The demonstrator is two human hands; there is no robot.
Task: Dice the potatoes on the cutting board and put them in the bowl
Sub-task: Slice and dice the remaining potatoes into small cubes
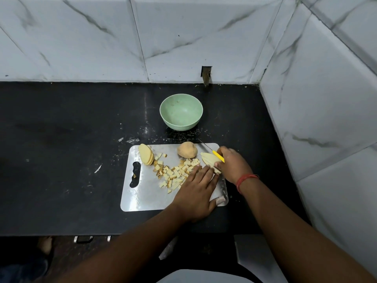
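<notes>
Counter: black stone top (61, 139) against marble-tiled walls, set in a corner; flecks of potato debris lie around the work area.
Board: steel board (142, 197) at the near middle of the counter, handle slot to the left, close to the body so both hands reach it easily.
Left hand: left hand (195, 193) lies flat, fingers straight, pressing down on the strips to steady them for cutting; it grasps nothing.
Right hand: right hand (232, 166) is clenched round the knife (217, 155), yellow handle, blade pointing away toward the far board edge.
Strips: strips (208, 159) lie between the two hands, partly under the left fingertips, probably the piece being diced now.
Dice: dice (175, 174) are heaped mid-board, pushed left of the cutting zone, none yet moved on.
Slices: stacked slices (145, 154) wait at the far left corner of the board.
Potato: whole potato (187, 149) sits uncut at the far edge.
Bowl: green bowl (181, 111) stands just beyond the board, empty, near enough for transfer.
</notes>
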